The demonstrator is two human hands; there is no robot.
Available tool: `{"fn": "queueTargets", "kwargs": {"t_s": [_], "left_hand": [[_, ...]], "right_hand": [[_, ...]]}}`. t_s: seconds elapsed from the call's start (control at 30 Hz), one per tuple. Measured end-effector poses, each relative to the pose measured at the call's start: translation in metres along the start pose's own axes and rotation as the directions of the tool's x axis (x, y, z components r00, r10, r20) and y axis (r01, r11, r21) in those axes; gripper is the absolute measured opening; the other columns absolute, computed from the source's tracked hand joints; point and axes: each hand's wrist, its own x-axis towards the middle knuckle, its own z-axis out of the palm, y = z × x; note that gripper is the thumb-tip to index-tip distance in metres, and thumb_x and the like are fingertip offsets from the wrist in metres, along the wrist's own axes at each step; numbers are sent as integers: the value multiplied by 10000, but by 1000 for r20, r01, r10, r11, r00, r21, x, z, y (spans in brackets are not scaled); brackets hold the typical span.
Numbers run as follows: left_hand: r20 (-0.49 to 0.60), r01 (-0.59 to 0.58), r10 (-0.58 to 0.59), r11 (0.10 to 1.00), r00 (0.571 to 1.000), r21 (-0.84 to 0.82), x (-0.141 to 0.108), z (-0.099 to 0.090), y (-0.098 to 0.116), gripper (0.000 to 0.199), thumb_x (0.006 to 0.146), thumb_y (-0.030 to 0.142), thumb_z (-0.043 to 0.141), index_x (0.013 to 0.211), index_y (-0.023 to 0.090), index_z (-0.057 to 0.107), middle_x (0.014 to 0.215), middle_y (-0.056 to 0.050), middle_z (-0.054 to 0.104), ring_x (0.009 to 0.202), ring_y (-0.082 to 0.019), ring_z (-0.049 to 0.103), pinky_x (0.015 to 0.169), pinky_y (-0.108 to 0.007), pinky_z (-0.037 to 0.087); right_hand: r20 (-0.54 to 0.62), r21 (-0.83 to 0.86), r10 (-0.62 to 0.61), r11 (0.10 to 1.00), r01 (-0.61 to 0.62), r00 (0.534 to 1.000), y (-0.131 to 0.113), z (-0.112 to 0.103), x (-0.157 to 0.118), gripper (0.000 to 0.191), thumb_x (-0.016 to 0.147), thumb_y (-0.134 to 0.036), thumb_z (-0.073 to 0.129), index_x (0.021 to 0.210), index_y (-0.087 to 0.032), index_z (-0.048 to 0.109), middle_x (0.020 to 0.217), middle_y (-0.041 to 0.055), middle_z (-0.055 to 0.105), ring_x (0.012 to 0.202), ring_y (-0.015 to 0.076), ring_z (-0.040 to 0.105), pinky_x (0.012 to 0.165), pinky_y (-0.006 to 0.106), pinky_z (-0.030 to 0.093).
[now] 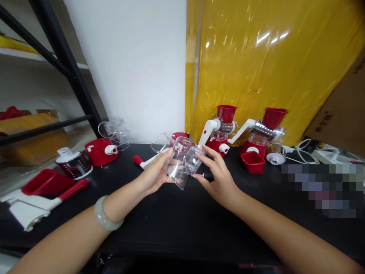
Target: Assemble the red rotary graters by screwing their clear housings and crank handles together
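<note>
Above the black table, a clear plastic grater housing [177,171] is held between both hands. My left hand [156,171] grips it from the left, thumb on top and fingers partly seen through the plastic. On the right, my right hand [221,180] has its fingertips and thumb around the round open end. Close behind the housing lies a crank handle with a red grip [138,160]. A red part [179,135] shows just past the housing, mostly hidden by it. Between the housing and my right palm, a small dark thing with a yellow band [203,175] is partly covered.
At the back right stand two assembled rotary graters [225,127] [266,129], with a red pusher [253,163] and a drum blade [276,154]. Left are a red base [99,152], another clear housing [115,131], a drum [74,165], a red pusher [47,182] and white parts [28,213].
</note>
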Motion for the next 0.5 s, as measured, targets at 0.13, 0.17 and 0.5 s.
{"fn": "queueTargets", "kwargs": {"t_s": [0.13, 0.17, 0.5], "left_hand": [[5, -89, 89, 993, 996, 73, -6, 14, 17, 425, 805, 490, 760, 1029, 169, 593, 1040, -117, 663, 986, -289, 673, 637, -455, 652], [14, -118, 117, 988, 993, 97, -7, 18, 23, 443, 788, 473, 782, 1041, 172, 578, 1043, -119, 669, 1004, -297, 676, 637, -443, 650], [129, -273, 243, 894, 962, 354, -5, 62, 62, 648, 740, 502, 817, 1093, 230, 347, 1159, -137, 611, 1049, -304, 690, 662, -397, 635]], "right_hand": [[-102, -11, -51, 999, 50, 993, 4, -3, 3, 667, 953, -181, 677, 1529, -355, 392, 1507, 136, 426, 1398, 306, 476, 1120, 536, 494], [-124, -10, -68, 998, 67, 990, 5, -4, 4, 675, 950, -177, 680, 1531, -355, 386, 1513, 134, 420, 1397, 305, 478, 1116, 534, 498], [-361, -81, -219, 976, 203, 907, 21, -17, 13, 779, 900, -127, 680, 1548, -364, 319, 1555, 105, 330, 1454, 308, 396, 1109, 570, 501]]}}
